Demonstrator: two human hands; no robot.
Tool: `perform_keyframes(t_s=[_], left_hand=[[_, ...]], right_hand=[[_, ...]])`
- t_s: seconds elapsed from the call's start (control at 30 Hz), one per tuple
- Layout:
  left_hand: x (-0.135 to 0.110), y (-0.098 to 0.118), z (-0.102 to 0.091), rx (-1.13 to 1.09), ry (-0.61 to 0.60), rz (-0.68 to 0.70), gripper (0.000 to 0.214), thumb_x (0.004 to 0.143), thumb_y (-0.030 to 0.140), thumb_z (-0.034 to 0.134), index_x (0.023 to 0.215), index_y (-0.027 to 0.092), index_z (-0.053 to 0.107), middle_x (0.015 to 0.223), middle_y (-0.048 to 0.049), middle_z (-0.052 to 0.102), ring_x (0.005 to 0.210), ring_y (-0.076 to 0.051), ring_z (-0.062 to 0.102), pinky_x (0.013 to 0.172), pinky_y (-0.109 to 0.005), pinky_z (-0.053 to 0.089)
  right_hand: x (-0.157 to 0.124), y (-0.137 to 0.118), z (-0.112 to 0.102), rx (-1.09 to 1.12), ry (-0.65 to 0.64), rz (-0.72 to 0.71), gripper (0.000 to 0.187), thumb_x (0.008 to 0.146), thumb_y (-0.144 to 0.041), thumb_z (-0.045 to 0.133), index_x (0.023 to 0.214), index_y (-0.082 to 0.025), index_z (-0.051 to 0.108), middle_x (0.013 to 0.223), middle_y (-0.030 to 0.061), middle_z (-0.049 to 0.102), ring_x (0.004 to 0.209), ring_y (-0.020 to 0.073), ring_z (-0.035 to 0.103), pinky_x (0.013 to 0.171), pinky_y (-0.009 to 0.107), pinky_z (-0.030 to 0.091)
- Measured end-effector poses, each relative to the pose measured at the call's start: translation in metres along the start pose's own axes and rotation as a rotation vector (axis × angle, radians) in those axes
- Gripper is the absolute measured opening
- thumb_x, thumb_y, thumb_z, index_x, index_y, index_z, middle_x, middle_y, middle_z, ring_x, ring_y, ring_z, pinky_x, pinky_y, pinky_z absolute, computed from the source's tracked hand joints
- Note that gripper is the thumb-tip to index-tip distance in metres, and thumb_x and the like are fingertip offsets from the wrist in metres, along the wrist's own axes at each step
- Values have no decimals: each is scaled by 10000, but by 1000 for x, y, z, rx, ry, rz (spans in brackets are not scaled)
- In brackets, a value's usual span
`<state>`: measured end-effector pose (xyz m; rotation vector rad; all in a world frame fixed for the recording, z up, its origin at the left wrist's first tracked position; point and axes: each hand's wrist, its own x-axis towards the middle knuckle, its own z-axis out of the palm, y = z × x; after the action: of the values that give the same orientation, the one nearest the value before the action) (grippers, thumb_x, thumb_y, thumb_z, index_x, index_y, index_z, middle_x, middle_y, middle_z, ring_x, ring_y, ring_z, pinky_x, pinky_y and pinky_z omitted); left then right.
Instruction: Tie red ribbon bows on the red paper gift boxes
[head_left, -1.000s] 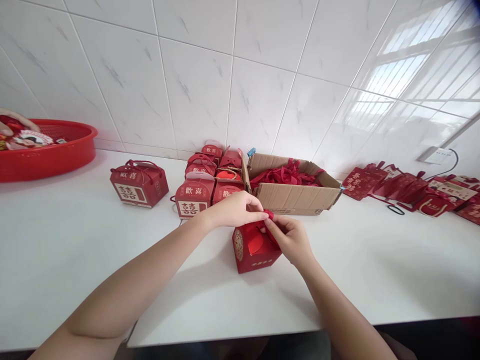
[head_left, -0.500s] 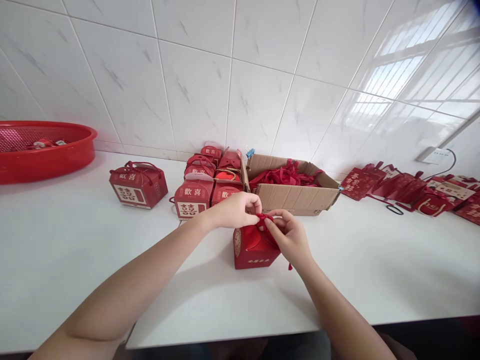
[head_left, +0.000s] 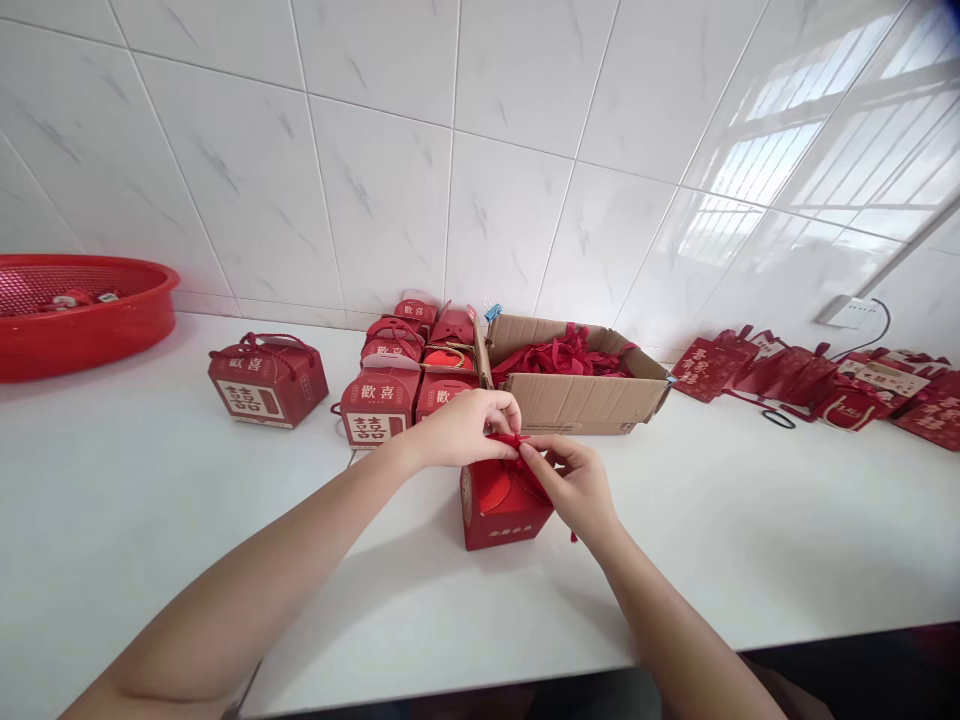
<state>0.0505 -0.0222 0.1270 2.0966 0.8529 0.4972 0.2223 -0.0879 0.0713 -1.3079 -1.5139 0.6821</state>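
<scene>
A small red gift box (head_left: 504,518) with gold lettering stands upright on the white table (head_left: 390,620), its top folded shut. Over its top, my left hand (head_left: 480,425) pinches a red ribbon (head_left: 517,442) from the left. My right hand (head_left: 571,482) grips the same ribbon from the right, thumb and forefinger pressed together. Both hands meet at the ribbon's middle, where fingers partly hide it; whether a knot is there I cannot tell. A short ribbon end hangs by the box's right side.
Behind the hands stands a cardboard box (head_left: 589,400) of red ribbons. Several red gift boxes (head_left: 379,405) are grouped left of it, with another handled box (head_left: 266,380) farther left. A red plastic basket (head_left: 90,325) sits far left; red paper bags (head_left: 787,375) lie at right.
The ribbon between my fingertips is drawn tighter and flatter over the box top, and my fingertips have shifted slightly. The whole view has also shifted a little.
</scene>
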Motion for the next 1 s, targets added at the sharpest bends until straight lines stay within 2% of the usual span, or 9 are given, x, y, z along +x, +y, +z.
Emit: perform_keyframes(t_s=[0.23,0.33,0.47,0.57,0.67,0.8,0.87,0.93,1.0], left_hand=[[3,-3,1,13,37,-30,222,735,287,661,861,212,495,714,40,629,685,-137,556,590,-234,383],[2,-1,1,27,45,-7,215,729,267,671,837,203,496,696,41,633,681,-135,560,586,-227,378],[-1,3,1,72,46,24,152,762,234,629,844,208,505,722,48,654,678,-127,566,582,-218,375],[-2,4,-1,116,31,36,124,776,217,601,843,207,497,748,48,664,678,-123,566,575,-213,372],[-2,4,-2,163,28,47,122,780,206,595,830,203,484,739,47,658,656,-119,555,565,-214,360],[0,3,2,212,61,91,115,796,166,571,850,214,481,747,62,662,659,-116,557,602,-220,371],[2,2,6,218,86,102,123,802,148,562,867,219,485,791,62,673,698,-117,579,645,-225,390],[3,3,9,236,115,100,133,811,153,557,903,224,492,836,50,675,746,-126,595,679,-235,406],[2,4,9,302,171,80,176,799,167,569,945,225,490,879,28,655,768,-139,590,666,-244,408]], right_hand=[[2,5,0,-114,-5,-55,226,733,-413,707,830,-210,724,824,40,668,609,132,507,559,286,431],[3,9,2,-148,-8,-88,205,774,-401,665,799,-210,736,809,49,625,619,140,513,559,301,432],[4,10,1,-163,62,-85,170,759,-393,675,740,-241,750,1011,85,606,922,229,577,771,382,479],[5,10,0,-56,4,42,148,744,-405,692,741,-269,752,1240,70,551,1173,278,503,963,452,420],[7,9,-3,125,-118,190,206,748,-461,687,786,-272,759,1397,50,450,1252,292,465,961,443,445],[8,9,-4,340,-257,257,271,762,-501,675,799,-246,758,1409,53,465,1355,289,356,976,399,450],[8,11,-3,445,-310,269,284,780,-502,660,800,-235,755,1407,47,477,1320,291,409,964,390,453],[8,12,-1,512,-319,284,289,787,-502,656,798,-230,752,1422,37,466,1273,296,466,963,394,446],[8,13,1,529,-287,299,274,785,-494,663,794,-236,753,1405,32,488,1318,292,414,1008,398,407]])
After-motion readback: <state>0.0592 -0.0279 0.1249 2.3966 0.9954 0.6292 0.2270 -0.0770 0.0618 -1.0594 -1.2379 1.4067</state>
